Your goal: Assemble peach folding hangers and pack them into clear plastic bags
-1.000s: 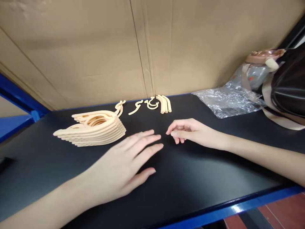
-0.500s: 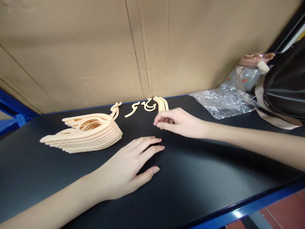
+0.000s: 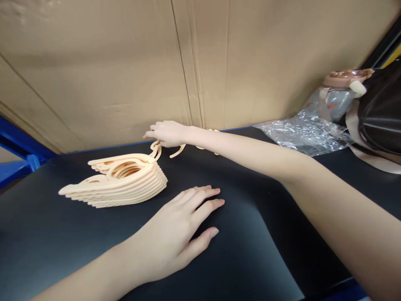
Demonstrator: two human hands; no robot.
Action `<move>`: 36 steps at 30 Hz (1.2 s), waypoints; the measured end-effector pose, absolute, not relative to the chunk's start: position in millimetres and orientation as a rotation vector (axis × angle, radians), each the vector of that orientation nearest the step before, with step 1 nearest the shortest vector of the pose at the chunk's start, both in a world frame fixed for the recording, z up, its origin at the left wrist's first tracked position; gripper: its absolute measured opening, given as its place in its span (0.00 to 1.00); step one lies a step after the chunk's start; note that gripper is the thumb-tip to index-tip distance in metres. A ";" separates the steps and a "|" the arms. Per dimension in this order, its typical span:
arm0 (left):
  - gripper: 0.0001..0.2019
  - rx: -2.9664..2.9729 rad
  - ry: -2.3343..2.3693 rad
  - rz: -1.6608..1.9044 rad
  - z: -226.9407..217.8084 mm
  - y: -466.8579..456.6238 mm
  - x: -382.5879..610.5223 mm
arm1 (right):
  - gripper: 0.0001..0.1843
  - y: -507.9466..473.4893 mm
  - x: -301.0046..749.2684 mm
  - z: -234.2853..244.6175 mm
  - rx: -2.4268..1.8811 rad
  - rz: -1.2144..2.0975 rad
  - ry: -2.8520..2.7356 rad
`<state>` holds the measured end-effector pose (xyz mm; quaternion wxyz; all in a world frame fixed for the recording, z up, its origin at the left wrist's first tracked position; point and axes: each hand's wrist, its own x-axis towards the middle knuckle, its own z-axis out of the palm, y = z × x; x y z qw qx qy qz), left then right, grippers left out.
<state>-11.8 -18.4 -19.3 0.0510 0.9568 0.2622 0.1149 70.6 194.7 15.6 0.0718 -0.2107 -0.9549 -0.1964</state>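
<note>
A stack of several peach plastic hangers (image 3: 125, 182) lies on the black table (image 3: 257, 234), left of centre, with its hooks (image 3: 156, 149) pointing toward the back. My right hand (image 3: 167, 133) reaches far across to those hooks. Its fingers are curled together just over their tops, and whether they grip one is hidden. A loose peach hook piece (image 3: 177, 151) lies beside that hand, and more pieces are mostly covered by my forearm. My left hand (image 3: 181, 228) rests palm down on the table, fingers stretched out, holding nothing.
A cardboard wall (image 3: 200, 62) closes the back. At the right rear lie a crumpled clear plastic bag (image 3: 300, 131), a bottle with a pink lid (image 3: 341, 90) and a black bag (image 3: 382, 113). A blue shelf frame (image 3: 19, 144) runs along the left.
My right hand has moved from the middle of the table to the back left, over the loose pieces to the hanger hooks. My left hand has stayed flat in place.
</note>
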 end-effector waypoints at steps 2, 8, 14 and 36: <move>0.20 2.900 0.796 0.388 -21.7 -17.9 -12.6 | 0.15 197.1 65.2 11.8 -0.610 -0.634 -2.899; 0.19 2.862 0.766 0.451 -24.1 -18.6 -13.3 | 0.13 198.5 67.1 3.7 -0.562 -0.746 -2.912; 0.18 2.869 0.769 0.414 -20.5 -18.6 -11.9 | 0.12 202.0 82.3 4.7 -0.571 -0.797 -2.897; 0.18 2.900 0.781 0.454 -24.2 -18.1 -11.9 | 0.15 107.4 232.5 30.6 -0.745 -1.152 -2.638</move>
